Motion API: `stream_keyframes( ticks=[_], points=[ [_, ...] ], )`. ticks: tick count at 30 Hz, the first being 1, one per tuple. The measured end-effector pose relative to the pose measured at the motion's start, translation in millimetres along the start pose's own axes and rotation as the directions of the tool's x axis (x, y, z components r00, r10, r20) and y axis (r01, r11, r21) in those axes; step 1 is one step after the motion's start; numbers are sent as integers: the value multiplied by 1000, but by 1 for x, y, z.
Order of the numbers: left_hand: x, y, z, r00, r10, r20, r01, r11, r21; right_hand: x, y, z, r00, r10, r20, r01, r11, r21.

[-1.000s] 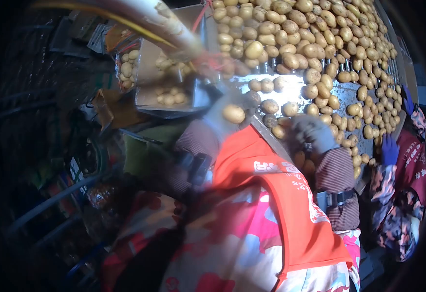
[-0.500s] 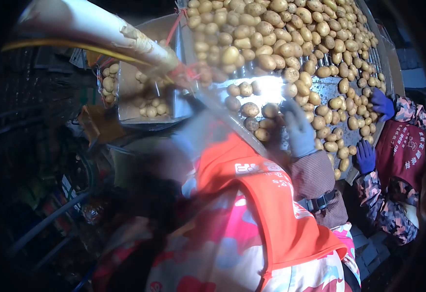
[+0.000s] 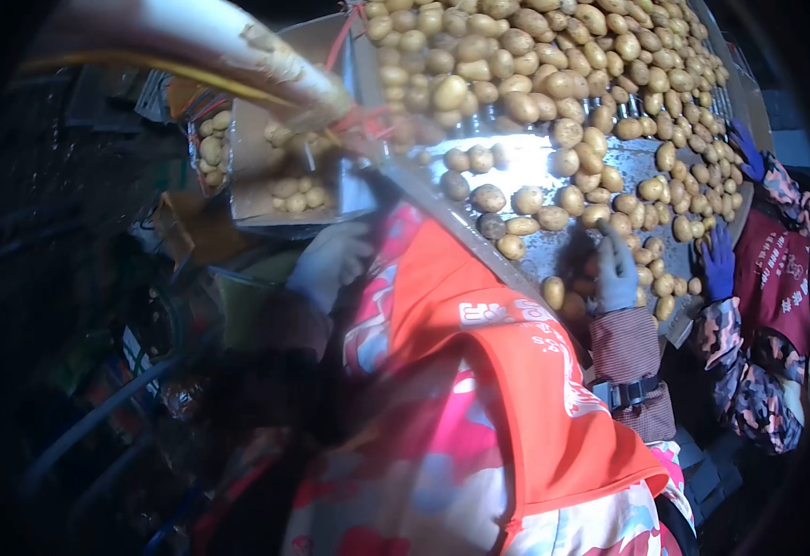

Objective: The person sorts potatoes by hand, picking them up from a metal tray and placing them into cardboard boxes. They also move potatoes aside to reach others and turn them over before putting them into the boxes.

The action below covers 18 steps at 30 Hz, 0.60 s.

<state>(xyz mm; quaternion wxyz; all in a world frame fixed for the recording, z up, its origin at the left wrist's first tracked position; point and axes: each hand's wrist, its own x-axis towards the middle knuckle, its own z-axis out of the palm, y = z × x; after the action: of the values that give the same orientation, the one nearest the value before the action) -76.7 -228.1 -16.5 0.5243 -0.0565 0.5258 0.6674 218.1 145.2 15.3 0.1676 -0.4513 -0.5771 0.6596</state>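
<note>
My right hand (image 3: 616, 271), in a pale grey glove, reaches over the metal sorting surface (image 3: 539, 252). Its fingers point up the surface, slightly apart, with the tips beside a potato (image 3: 596, 215); no potato shows in its grip. Close to its left side lies another potato (image 3: 553, 292), partly in shadow. My left hand (image 3: 331, 259), also gloved, hangs off the surface below a cardboard box (image 3: 247, 190). Its fingers are loosely bent and apart, and nothing shows in them.
Many potatoes (image 3: 553, 56) cover the upper and right surface. A blurred white pole (image 3: 238, 56) crosses the upper left. On the right, a co-worker's purple-gloved hands (image 3: 719, 261) rest by the potatoes. A metal edge (image 3: 460, 227) runs along my red vest.
My right hand has moved right and down over the surface. My left hand has moved left and shows more sharply. The potatoes sit slightly further right in view, and several near the edge have shifted.
</note>
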Motion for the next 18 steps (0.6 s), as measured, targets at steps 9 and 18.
stream_keyframes(
  ticks=[9, 18],
  points=[
    [96, 75, 190, 964, -75, 255, -245, -625, 742, 2, 23, 17, 783, -441, 439, 621, 585, -522],
    [135, 25, 224, 987, 135, 84, -14, -452, 892, -51, 77, -89, 963, -253, 90, 267, 864, -427]
  ],
)
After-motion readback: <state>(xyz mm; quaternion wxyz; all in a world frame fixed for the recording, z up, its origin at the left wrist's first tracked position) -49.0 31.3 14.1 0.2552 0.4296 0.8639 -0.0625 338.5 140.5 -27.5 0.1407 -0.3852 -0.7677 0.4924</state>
